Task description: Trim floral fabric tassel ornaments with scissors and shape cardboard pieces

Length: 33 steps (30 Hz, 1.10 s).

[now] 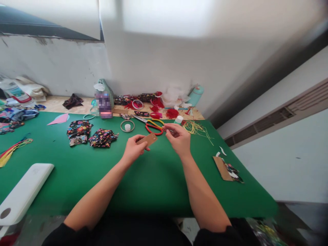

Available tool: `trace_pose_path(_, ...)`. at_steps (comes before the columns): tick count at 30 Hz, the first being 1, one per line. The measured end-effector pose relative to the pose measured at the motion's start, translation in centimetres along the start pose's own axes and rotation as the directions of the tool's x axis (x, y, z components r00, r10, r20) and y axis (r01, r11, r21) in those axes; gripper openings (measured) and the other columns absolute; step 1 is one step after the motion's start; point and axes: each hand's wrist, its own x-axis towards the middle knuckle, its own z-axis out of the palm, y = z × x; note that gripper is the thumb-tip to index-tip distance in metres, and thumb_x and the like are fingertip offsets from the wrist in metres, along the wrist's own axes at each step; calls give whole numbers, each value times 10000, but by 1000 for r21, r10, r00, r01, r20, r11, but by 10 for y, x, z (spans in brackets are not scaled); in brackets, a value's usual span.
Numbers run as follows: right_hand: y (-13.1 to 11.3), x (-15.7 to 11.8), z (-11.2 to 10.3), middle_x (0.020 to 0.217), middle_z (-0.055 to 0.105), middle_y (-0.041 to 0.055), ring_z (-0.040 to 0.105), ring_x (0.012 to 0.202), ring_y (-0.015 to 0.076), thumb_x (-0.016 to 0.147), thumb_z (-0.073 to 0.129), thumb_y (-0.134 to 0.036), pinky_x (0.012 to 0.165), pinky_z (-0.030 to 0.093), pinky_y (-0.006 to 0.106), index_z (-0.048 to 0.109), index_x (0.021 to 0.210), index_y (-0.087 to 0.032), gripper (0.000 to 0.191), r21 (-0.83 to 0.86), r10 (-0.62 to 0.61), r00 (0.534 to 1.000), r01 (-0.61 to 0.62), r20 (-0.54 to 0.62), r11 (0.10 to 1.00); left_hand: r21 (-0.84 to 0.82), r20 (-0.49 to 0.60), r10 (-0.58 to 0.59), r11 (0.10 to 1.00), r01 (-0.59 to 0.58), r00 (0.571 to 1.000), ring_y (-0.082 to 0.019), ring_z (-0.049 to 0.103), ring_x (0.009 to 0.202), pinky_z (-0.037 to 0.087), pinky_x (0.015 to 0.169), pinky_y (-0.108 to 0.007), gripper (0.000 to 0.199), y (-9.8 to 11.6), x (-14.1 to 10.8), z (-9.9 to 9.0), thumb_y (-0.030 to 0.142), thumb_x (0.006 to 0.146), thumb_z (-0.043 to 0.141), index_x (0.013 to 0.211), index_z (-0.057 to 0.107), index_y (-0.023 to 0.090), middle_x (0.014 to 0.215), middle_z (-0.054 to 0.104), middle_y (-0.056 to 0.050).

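Observation:
A small brown card (150, 139) with tiny holes or dots near its far end is pinched in my left hand (134, 149), above the green mat. Just right of it, my right hand (179, 138) has thumb and forefinger pressed together; whatever is between them is too small to make out. Scissors (154, 127) with red and yellow handles lie behind the two hands. A white-capped bottle (178, 119) stands behind my right hand. Left of the scissors, a grey ring (127, 130) surrounds a small white cap (127, 127).
Two piles of black floral fabric (79, 131) lie left. Yellow cords (194, 128) are at the back right, cardboard with scraps (222, 168) on the right. A white device (28, 191) sits front left. Red tassels (172, 113) and a teal bottle (196, 95) line the wall.

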Motion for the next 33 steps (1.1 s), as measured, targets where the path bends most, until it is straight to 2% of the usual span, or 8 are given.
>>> trace_pose_path(7, -3, 1, -2, 919, 698, 51, 673, 818, 185, 807, 579, -221, 731, 564, 341, 697, 872, -216, 135, -40, -27, 999, 28, 24, 999, -1, -12, 11, 1000, -11, 1000, -125, 575, 466, 314, 368, -164, 266, 1, 0, -1, 152, 624, 584, 885, 599, 99, 552, 616, -18)
trace_pose_path(14, -3, 0, 0, 835, 689, 34, 657, 719, 161, 829, 555, -244, 675, 551, 314, 666, 865, -208, 122, -48, 24, 997, -20, 73, 999, 2, -9, 7, 1000, -7, 1000, -129, 576, 461, 312, 368, -163, 282, 0, 1, -1, 155, 632, 584, 908, 592, 97, 536, 613, -19)
trace_pose_path(20, 0, -2, 3, 749, 705, 18, 652, 618, 155, 811, 599, -316, 595, 559, 311, 641, 916, -211, 155, 126, 145, 989, -149, 39, 981, 14, -16, 23, 1000, -23, 1000, -137, 601, 506, 330, 378, -162, 276, -1, 1, -2, 156, 639, 586, 910, 595, 106, 580, 625, -27)
trace_pose_path(25, 0, -2, 7, 893, 724, 46, 689, 704, 160, 794, 610, -299, 691, 582, 342, 585, 921, -208, 158, 243, 188, 979, -201, 75, 949, 14, -7, 25, 1000, -25, 1000, -120, 571, 465, 315, 369, -160, 266, -1, 1, -2, 155, 647, 576, 907, 594, 104, 550, 617, -21)
trace_pose_path(29, 0, -2, 8, 881, 731, 41, 707, 779, 177, 766, 594, -226, 764, 577, 362, 537, 886, -215, 133, 279, 198, 977, -214, 84, 936, 12, -3, 32, 999, -32, 999, -128, 589, 488, 318, 369, -158, 272, -2, 1, -1, 167, 644, 583, 910, 595, 108, 558, 616, -17)
trace_pose_path(33, 0, -2, 8, 835, 737, 28, 710, 796, 179, 704, 580, -143, 786, 566, 351, 540, 836, -211, 153, 238, 222, 974, -228, 52, 944, -2, -4, 42, 999, -42, 999, -126, 588, 485, 312, 365, -157, 264, -1, 1, -2, 170, 643, 584, 900, 596, 107, 555, 613, -13)
